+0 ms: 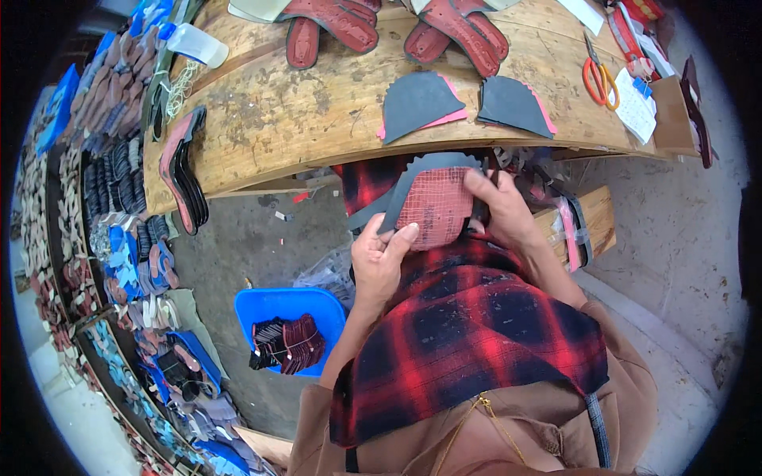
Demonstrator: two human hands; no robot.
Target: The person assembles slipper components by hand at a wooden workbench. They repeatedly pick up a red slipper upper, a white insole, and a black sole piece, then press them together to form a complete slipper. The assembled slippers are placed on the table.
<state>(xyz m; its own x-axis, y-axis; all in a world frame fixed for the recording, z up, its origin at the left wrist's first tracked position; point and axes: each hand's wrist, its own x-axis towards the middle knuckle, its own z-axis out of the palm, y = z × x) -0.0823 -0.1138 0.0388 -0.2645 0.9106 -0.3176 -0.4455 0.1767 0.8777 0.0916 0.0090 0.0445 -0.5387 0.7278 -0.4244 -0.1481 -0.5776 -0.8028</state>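
Observation:
Over my lap, at the table's near edge, I hold a shoe upper piece [435,208] with a dark grey notched rim and a red, grid-patterned inner face with faint print. My left hand [379,258] pinches its lower left edge, the thumb lying on the red face. At the upper right, my right hand [504,208] grips the other edge between thumb and fingers; part of those fingers is hidden. Just beyond, two small stacks of dark grey cut pieces with pink layers, a left stack [421,105] and a right stack [514,106], lie on the wooden table [317,119].
Red and black shoe pieces [456,36] lie at the table's far side. Orange-handled scissors [599,82] rest at the right, a plastic bottle [193,45] at the far left. Curved strips [184,170] overhang the left edge. A blue bin [290,297] with bundled pieces stands below left.

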